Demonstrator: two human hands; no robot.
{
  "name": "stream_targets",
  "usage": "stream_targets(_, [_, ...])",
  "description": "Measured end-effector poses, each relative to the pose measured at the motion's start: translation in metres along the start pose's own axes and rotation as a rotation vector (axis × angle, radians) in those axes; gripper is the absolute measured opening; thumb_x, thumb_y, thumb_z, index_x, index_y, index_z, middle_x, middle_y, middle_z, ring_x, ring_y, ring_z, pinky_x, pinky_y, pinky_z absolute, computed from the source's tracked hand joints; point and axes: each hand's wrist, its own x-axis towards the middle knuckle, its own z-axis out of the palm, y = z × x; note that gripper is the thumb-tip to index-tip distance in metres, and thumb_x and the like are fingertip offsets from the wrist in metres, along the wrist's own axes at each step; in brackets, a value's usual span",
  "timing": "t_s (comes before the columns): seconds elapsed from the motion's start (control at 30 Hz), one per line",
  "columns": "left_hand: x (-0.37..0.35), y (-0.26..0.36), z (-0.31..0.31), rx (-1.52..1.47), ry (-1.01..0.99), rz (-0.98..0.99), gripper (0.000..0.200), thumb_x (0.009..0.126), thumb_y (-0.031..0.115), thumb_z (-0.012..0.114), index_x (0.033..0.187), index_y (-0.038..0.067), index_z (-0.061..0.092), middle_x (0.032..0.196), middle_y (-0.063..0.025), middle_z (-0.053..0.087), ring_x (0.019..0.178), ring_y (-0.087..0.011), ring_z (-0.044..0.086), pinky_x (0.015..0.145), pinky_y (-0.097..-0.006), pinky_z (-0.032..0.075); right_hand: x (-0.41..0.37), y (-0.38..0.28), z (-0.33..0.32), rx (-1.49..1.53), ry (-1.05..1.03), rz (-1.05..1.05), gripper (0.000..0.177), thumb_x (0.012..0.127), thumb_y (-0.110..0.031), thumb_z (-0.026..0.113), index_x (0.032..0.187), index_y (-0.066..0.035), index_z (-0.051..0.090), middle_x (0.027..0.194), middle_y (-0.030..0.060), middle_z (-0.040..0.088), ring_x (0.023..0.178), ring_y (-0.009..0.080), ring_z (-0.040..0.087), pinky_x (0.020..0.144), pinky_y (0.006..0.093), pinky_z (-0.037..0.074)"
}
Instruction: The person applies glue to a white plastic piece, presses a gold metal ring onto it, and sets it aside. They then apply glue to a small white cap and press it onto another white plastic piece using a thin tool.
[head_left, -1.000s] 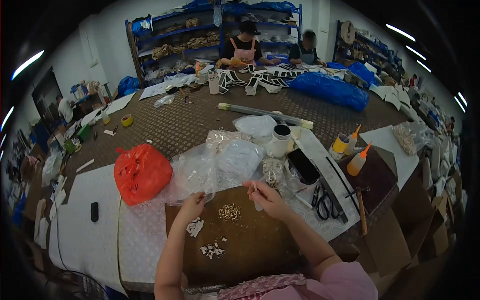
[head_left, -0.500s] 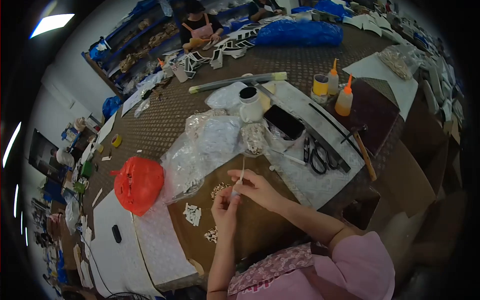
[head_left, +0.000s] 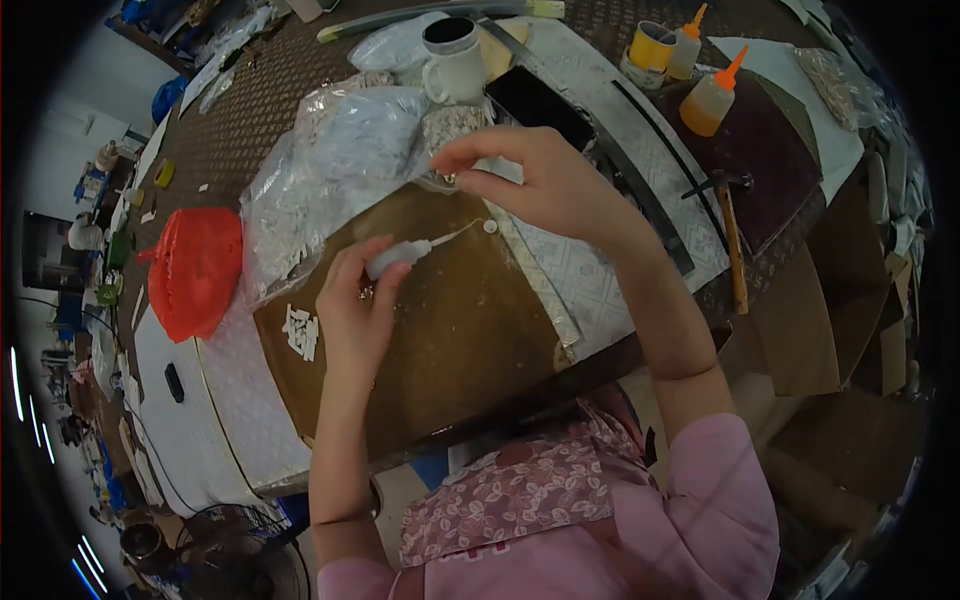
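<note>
My left hand [head_left: 362, 290] holds a small whitish bottle [head_left: 398, 258] with a long thin nozzle, tilted up to the right over the brown board [head_left: 470, 330]. Near the nozzle's tip lies a small round white cap [head_left: 490, 226]. Raised above the board's far edge, my right hand [head_left: 535, 180] has thumb and forefinger curved towards each other, with a gap between them and nothing seen there. Short white pieces [head_left: 300, 332] form a pile at the board's left. Small items below the bottle are mostly hidden by my left hand.
Left of the board sits a red plastic bag [head_left: 198, 275]. Beyond it are clear bags [head_left: 365, 135], a white mug [head_left: 453, 65] and a black phone [head_left: 540, 105]. To the right stand an orange-tipped bottle [head_left: 708, 100], a yellow tin [head_left: 651, 48] and a hammer [head_left: 733, 240].
My hands have come apart: the right one has moved up and away from the bottle, which stays in my left hand, now tilted. The view has turned downward.
</note>
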Motion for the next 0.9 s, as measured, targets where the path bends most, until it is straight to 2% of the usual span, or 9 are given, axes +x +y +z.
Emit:
stream_targets(0.2, [0.014, 0.019, 0.01, 0.14, -0.048, 0.085, 0.023, 0.079, 0.01, 0.071, 0.098, 0.002, 0.061, 0.091, -0.0121, 0.064, 0.073, -0.0229, 0.063, 0.065, -0.031, 0.05, 0.001, 0.027, 0.01, -0.011, -0.2, 0.052, 0.034, 0.083, -0.015, 0.065, 0.114, -0.001, 0.061, 0.104, 0.0109, 0.067, 0.097, 0.0202, 0.063, 0.086, 0.0309, 0.048])
stream_targets(0.33, [0.02, 0.027, 0.012, 0.248, -0.066, 0.167, 0.023, 0.079, 0.01, 0.071, 0.098, 0.002, 0.061, 0.089, -0.0124, 0.063, 0.07, -0.0238, 0.063, 0.061, -0.0317, 0.05, 0.002, 0.038, 0.013, -0.068, -0.254, 0.058, 0.039, 0.08, -0.017, 0.066, 0.114, -0.001, 0.06, 0.108, 0.0123, 0.066, 0.101, 0.024, 0.062, 0.088, 0.0334, 0.048])
stream_targets(0.47, [0.022, 0.027, 0.014, 0.231, -0.079, 0.203, 0.023, 0.079, 0.009, 0.07, 0.098, 0.002, 0.061, 0.088, -0.0123, 0.063, 0.07, -0.0239, 0.063, 0.06, -0.0319, 0.05, 0.004, 0.044, 0.017, -0.143, -0.303, 0.047, 0.04, 0.078, -0.019, 0.068, 0.113, -0.001, 0.06, 0.108, 0.0132, 0.065, 0.1, 0.0249, 0.063, 0.087, 0.0348, 0.048])
stream_targets(0.67, [0.026, 0.034, 0.016, 0.246, -0.108, 0.248, 0.023, 0.078, 0.009, 0.07, 0.098, 0.002, 0.06, 0.088, -0.0122, 0.062, 0.07, -0.0257, 0.063, 0.06, -0.0331, 0.05, 0.004, 0.062, 0.029, -0.19, -0.287, -0.054, 0.04, 0.075, -0.021, 0.071, 0.107, 0.001, 0.062, 0.097, 0.0139, 0.067, 0.092, 0.026, 0.063, 0.083, 0.0358, 0.048])
stream_targets(0.73, [0.028, 0.034, 0.017, 0.249, -0.115, 0.287, 0.024, 0.078, 0.009, 0.071, 0.099, 0.003, 0.06, 0.089, -0.0125, 0.063, 0.071, -0.0266, 0.063, 0.06, -0.0337, 0.05, 0.005, 0.062, 0.031, -0.202, -0.308, -0.047, 0.038, 0.073, -0.02, 0.071, 0.104, 0.0, 0.063, 0.094, 0.0136, 0.067, 0.09, 0.0263, 0.064, 0.081, 0.0359, 0.048])
stream_targets(0.9, [0.032, 0.034, 0.023, 0.236, -0.089, 0.227, 0.027, 0.077, 0.012, 0.072, 0.098, 0.004, 0.057, 0.089, -0.0125, 0.064, 0.075, -0.028, 0.065, 0.062, -0.0347, 0.051, 0.007, 0.058, 0.032, -0.138, -0.357, 0.006, 0.033, 0.072, -0.019, 0.071, 0.099, -0.003, 0.065, 0.086, 0.013, 0.066, 0.084, 0.0272, 0.063, 0.077, 0.037, 0.047])
